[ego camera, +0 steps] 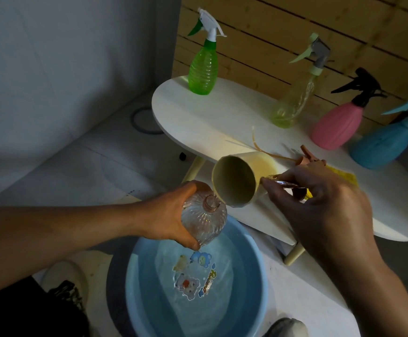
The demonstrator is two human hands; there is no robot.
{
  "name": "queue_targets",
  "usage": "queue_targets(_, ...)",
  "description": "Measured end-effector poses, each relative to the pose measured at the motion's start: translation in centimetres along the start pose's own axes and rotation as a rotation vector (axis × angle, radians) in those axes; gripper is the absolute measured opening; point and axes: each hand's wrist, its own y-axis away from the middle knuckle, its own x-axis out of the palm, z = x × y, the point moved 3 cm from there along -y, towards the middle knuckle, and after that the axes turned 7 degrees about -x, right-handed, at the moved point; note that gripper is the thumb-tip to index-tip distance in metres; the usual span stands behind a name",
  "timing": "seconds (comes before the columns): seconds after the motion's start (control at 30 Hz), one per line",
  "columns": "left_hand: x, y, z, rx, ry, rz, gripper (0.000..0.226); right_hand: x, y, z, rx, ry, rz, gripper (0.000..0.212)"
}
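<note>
Two bare forearms come in from the lower edge and meet over a blue basin (253, 263), which sits directly below both hands and holds clear water above printed cartoon figures. Beyond the hands a white oval table (222, 117) carries four whole spray bottles, all well apart from the hands: green (203, 66) beyond the left hand, then pale yellow (293, 103), pink (336, 122) and blue (383, 144) beyond the right.

The right hand (319, 205) pinches the handle of a cream cup (234, 183) between thumb and curled fingers. It tips the cup steeply so that the open mouth faces down and toward the left hand. The left hand (171, 215) wraps its fingers and thumb round a clear ribbed bottle (204, 222), held over the basin with the open neck tilted up to meet the cup's lower lip. Lip and neck look as if they touch. Whether water is running I cannot tell.

The bottle's brown spray head (307, 159) lies with its tube on the table, just beyond the right hand.

The step in hand seems to be filling the bottle from the cup. The next move calls for a slow, steady tilt with the lip kept on the narrow neck, and then for the head to be screwed back on.
</note>
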Motion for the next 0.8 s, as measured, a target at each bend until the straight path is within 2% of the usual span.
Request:
queue_targets(0.5, 0.23, -0.1, 0.18, -0.006, -0.051, -0.015, 0.114, -0.47, 0.17, 0.89, -0.095, 0.092, -0.066, 0.02)
queue_targets(0.8, -0.04, -0.33, -0.3, 0.039, -0.047, -0.041, 0.106, -0.46, 0.29, 0.95, -0.159, 0.141, -0.116, 0.026)
